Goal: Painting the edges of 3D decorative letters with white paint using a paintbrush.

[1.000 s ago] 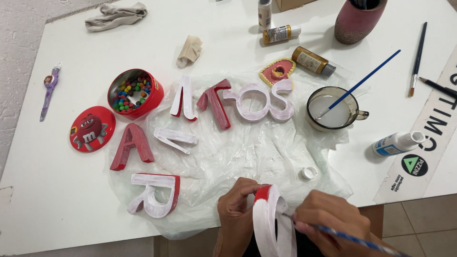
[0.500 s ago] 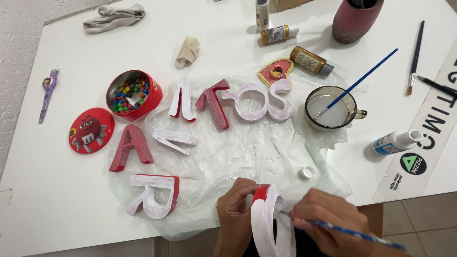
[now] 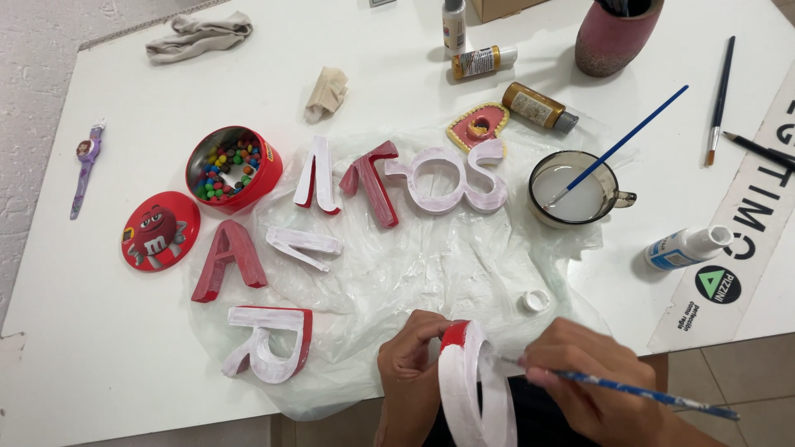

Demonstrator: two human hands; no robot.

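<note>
My left hand [image 3: 410, 368] grips a red block letter [image 3: 468, 389], mostly covered in white paint, at the near table edge. My right hand [image 3: 592, 385] holds a blue-handled paintbrush [image 3: 646, 389] with its tip against the letter's white face. Several other red and white block letters [image 3: 414, 178] lie on a clear plastic sheet [image 3: 414, 265] spread over the white table [image 3: 124, 348].
A glass cup of white paint [image 3: 575, 199] with a blue brush in it stands right of the letters. A red tin of sweets [image 3: 228, 170] and its lid [image 3: 159, 230] sit at left. Paint bottles [image 3: 538, 106], a white bottle [image 3: 687, 247], a pink brush pot [image 3: 617, 33], rags and a purple watch [image 3: 85, 165] lie around.
The brush in my right hand has shifted slightly along the letter's face. The other objects look the same apart from small camera motion.
</note>
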